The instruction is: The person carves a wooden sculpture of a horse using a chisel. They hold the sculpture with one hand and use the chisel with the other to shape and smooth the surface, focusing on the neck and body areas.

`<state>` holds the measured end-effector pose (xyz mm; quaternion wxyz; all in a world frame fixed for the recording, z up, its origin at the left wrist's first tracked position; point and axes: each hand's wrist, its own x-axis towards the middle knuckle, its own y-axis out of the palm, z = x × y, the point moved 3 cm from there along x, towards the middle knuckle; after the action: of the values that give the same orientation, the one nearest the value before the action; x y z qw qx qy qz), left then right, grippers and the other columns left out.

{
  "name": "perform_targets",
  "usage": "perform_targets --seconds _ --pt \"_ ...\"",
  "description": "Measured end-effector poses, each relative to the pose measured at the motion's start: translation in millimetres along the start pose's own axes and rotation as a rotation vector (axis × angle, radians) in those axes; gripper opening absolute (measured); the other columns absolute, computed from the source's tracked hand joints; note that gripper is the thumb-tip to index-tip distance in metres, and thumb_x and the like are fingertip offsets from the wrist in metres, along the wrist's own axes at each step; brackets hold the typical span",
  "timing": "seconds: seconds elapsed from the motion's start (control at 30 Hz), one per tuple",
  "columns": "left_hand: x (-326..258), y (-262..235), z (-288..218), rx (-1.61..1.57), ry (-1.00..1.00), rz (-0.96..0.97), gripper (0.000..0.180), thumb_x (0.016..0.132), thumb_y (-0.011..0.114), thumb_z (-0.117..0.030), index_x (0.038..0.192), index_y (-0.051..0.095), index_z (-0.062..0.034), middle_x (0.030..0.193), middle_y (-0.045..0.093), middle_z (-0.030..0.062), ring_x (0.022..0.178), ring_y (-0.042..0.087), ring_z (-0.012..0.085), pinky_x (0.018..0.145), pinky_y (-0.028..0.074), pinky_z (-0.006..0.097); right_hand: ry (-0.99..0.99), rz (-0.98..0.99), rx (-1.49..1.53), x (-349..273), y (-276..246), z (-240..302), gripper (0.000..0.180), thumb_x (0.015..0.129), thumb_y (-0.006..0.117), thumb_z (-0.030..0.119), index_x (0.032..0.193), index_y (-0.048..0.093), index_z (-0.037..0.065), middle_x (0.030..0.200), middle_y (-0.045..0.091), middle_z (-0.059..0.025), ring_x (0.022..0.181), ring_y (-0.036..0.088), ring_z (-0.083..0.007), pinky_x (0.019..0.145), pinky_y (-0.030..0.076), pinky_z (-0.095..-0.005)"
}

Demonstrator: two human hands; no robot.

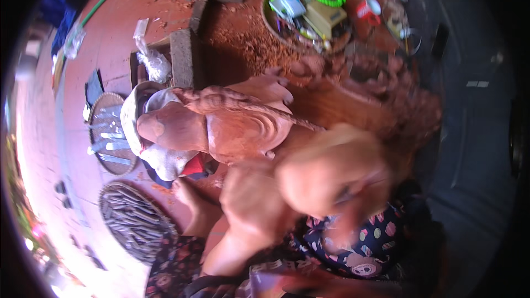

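A reddish-brown wooden carving (pixel 245 129) lies on its side before me, with folds cut into its surface and a smooth rounded end on the left. My left hand (pixel 251 196) is a closed fist just below the carving's near side; anything inside it is hidden. A large rounded tan shape, which looks like a wooden mallet (pixel 326 163), is blurred by motion to the right. My right hand (pixel 346 223) seems wrapped around it, though its fingers are smeared. Bunched white cloth (pixel 168 163) lies under the rounded end.
Dark chisels fill a round basket (pixel 105 190) at lower left; another round basket (pixel 118 166) holds lighter tools. Behind the carving lie a block-like wooden box (pixel 183 58), wood chips (pixel 243 38) and a cluttered basket (pixel 268 19). More ornate carved wood (pixel 386 85) extends right. My bare foot (pixel 193 204) is near.
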<state>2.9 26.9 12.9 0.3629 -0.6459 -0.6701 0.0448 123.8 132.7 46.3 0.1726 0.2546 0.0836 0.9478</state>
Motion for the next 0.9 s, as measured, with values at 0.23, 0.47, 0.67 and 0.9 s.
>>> perform_targets --seconds 0.23,0.47,0.67,0.9 --pt "19.5 55.8 -23.1 -0.694 -0.171 0.036 0.016 0.084 0.074 -0.008 0.075 0.062 -0.0016 0.064 0.06 0.0118 0.058 0.061 0.0274 0.059 0.05 0.037 -0.148 -0.771 -1.208 -65.2 -9.7 26.7 0.038 0.089 0.072 0.035 0.107 0.07 0.002 0.079 0.063 -0.0111 0.065 0.058 -0.0221 0.061 0.047 -0.0336" --pt "15.1 70.4 -19.1 -0.908 -0.033 -0.03 0.022 0.082 0.075 -0.017 0.09 0.064 -0.0001 0.077 0.063 0.0149 0.074 0.064 0.0303 0.073 0.051 0.038 0.318 -0.109 -1.485 -47.1 -23.3 41.7 0.024 0.082 0.077 0.018 0.106 0.076 0.011 0.091 0.055 -0.0047 0.066 0.056 -0.0151 0.056 0.043 -0.0265" --pt "7.7 89.5 -9.9 -0.766 0.085 -0.085 0.055 0.071 0.077 -0.031 0.116 0.068 -0.0007 0.135 0.061 0.0182 0.131 0.051 0.0419 0.099 0.044 0.049 0.47 -0.414 -0.568 -28.7 -96.1 11.5 0.021 0.096 0.064 0.014 0.106 0.064 -0.005 0.094 0.058 -0.0178 0.07 0.066 -0.0206 0.052 0.054 -0.026" --pt "10.3 90.9 -11.8 -0.694 0.001 -0.072 0.063 0.076 0.079 -0.026 0.132 0.059 -0.0042 0.16 0.032 0.0139 0.143 0.019 0.0566 0.111 0.026 0.064 0.68 -0.224 -0.534 -13.9 -98.4 -17.3 0.017 0.089 0.066 0.008 0.104 0.068 -0.001 0.105 0.07 -0.0166 0.103 0.065 -0.0262 0.097 0.048 -0.0407"
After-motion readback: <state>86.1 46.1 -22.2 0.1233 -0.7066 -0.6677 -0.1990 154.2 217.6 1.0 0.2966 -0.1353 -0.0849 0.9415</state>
